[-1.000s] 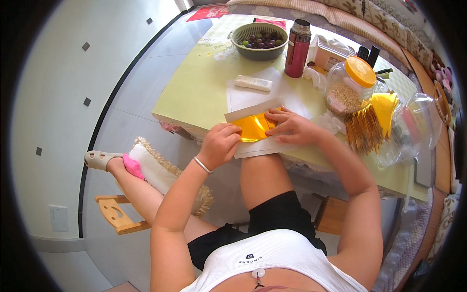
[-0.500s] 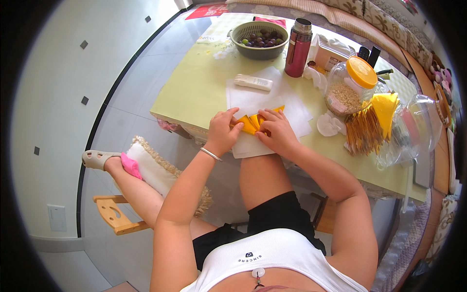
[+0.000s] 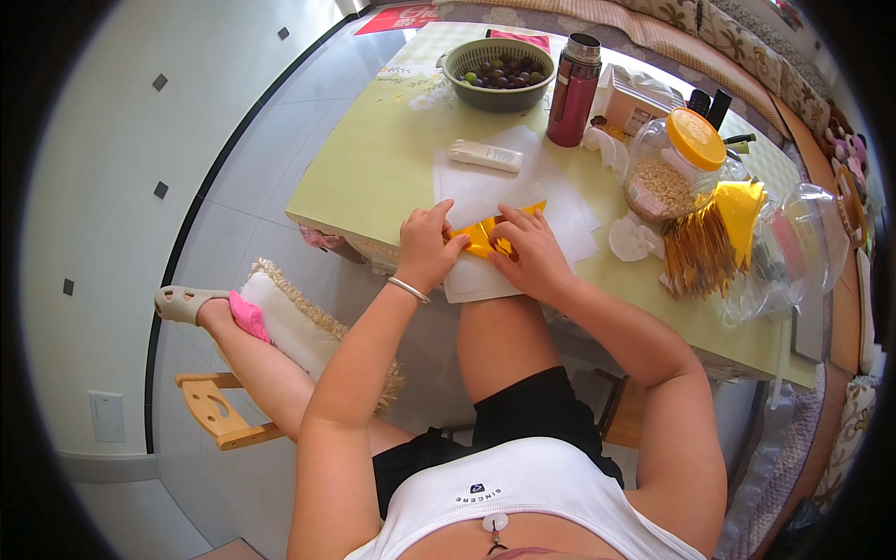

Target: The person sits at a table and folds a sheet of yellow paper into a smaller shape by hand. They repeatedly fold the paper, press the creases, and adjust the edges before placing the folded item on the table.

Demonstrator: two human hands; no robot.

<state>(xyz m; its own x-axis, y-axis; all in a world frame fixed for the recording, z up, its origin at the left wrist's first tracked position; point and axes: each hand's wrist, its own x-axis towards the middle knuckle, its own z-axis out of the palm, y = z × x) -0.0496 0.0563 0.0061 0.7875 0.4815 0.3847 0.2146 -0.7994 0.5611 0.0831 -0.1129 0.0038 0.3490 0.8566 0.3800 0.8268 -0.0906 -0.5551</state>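
A shiny gold piece of foil paper [image 3: 478,235], partly folded, lies over white sheets [image 3: 523,187] at the table's near edge. My left hand [image 3: 429,245] pinches its left end between thumb and fingers. From the other side, my right hand [image 3: 530,245] grips the paper with bent fingers, which hide part of the fold. A white, narrow, rounded item [image 3: 485,156] rests on the sheets just beyond my hands. Farther right, a fanned bundle of folded gold paper [image 3: 702,247] lies beside a crumpled white tissue [image 3: 635,239].
At the back stand a basket of grapes [image 3: 499,79], a red thermos [image 3: 572,91] and a tissue box [image 3: 639,98]. A jar with a yellow lid [image 3: 674,168] and clear plastic packaging [image 3: 793,243] are on the right. A wooden chair part [image 3: 227,411] is at lower left.
The foil between my hands has changed shape slightly, its middle crease looking flatter. My right fingers have shifted a little over it; both hands keep their hold.
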